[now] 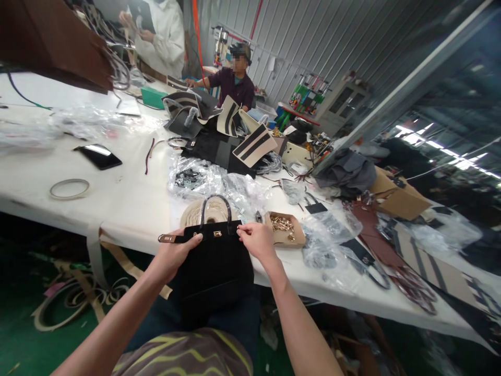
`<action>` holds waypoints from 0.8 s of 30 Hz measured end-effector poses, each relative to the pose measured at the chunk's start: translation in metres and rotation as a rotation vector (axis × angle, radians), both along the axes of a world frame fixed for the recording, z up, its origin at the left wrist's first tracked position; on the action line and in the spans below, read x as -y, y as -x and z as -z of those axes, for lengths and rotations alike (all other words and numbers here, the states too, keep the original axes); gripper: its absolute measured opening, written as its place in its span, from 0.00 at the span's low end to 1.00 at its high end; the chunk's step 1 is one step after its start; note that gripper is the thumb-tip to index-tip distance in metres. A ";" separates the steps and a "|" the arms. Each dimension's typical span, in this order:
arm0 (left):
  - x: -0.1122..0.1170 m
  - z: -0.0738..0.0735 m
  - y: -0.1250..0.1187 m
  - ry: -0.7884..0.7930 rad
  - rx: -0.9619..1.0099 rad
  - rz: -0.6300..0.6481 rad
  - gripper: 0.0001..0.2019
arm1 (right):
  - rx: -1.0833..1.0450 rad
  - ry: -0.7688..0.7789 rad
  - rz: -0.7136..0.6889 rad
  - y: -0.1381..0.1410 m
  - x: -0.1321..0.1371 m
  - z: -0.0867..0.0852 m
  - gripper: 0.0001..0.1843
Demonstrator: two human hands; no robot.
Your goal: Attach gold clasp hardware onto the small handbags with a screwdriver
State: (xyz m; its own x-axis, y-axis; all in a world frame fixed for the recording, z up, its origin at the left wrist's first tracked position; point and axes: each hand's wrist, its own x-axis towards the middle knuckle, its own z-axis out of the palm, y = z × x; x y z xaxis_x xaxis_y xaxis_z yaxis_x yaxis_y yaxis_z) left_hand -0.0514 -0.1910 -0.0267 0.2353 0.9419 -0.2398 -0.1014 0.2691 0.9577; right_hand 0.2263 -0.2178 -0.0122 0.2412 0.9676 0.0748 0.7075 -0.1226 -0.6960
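A black handbag rests against my lap at the table's edge, its dark handle standing up and a gold clasp at the middle of its top edge. My left hand grips the upper left corner, thumb on the front. Past that hand a short black strap with a gold metal plate sticks out to the left. At the upper right corner, the fingertips of my right hand pinch the bag's edge; any small part between them is hidden. Just right of this hand sits a shallow box of gold-coloured fittings.
Behind the bag lie a cream roll and crumpled clear plastic. A phone and a tape ring are on the left. Striped panels are piled farther back. Two people work across the table; brown straps lie right.
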 end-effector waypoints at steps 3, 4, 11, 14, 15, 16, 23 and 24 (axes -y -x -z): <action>0.004 0.003 -0.005 -0.052 -0.051 -0.024 0.26 | 0.085 0.035 -0.055 0.000 -0.008 -0.004 0.09; 0.006 0.003 -0.006 -0.069 -0.062 -0.026 0.25 | 0.130 0.038 -0.072 0.001 -0.011 -0.004 0.10; 0.011 0.003 -0.012 -0.057 -0.030 -0.072 0.25 | 0.227 0.002 -0.146 0.008 -0.013 -0.005 0.11; 0.009 0.001 -0.008 0.040 0.095 -0.054 0.28 | 0.108 -0.120 -0.072 0.000 0.007 0.005 0.12; 0.009 0.000 -0.005 0.066 0.131 -0.034 0.29 | 0.070 -0.180 0.022 -0.003 0.015 0.012 0.22; 0.008 -0.001 -0.003 0.090 0.156 -0.011 0.30 | 0.012 -0.234 0.137 -0.006 0.022 0.019 0.35; 0.011 -0.003 0.014 0.216 0.193 0.140 0.28 | -0.599 -0.083 0.343 -0.001 0.045 0.039 0.60; 0.011 -0.004 0.015 0.228 0.197 0.157 0.28 | -0.670 -0.061 0.337 0.000 0.044 0.035 0.59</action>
